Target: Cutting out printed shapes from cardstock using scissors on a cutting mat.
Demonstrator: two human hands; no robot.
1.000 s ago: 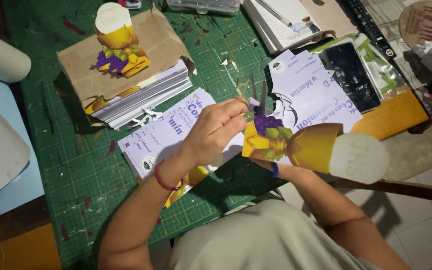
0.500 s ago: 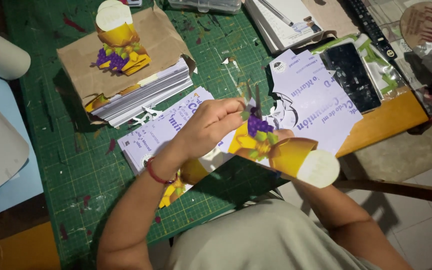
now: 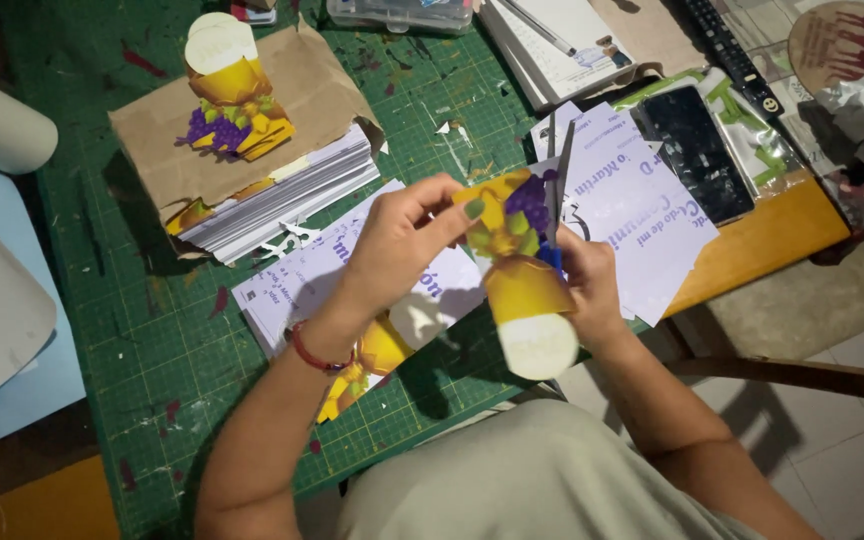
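Left hand (image 3: 402, 235) comes in from seven o'clock, wrist cocked, a red bracelet (image 3: 317, 357) on it, fingers and thumb pinched shut on the top edge of the printed cut-out (image 3: 517, 265), a yellow cup shape with purple grapes and a pale round disc at its lower end. Right hand (image 3: 587, 280) sits just at three o'clock of the cut-out, fingers curled closed around the handles of the scissors (image 3: 558, 185), blades pointing up toward twelve and touching the paper's edge. The cut-out hangs tilted between both hands, above the table's near edge.

Underneath, a green cutting mat (image 3: 152, 330) carries purple-lettered sheets (image 3: 642, 200). At eleven o'clock, finished cut-outs (image 3: 227, 95) lie on a brown paper bag (image 3: 302, 110) over a stack of paper (image 3: 282, 205). A dark phone (image 3: 692, 150) rests at two o'clock, tiled floor (image 3: 842, 440) at four.
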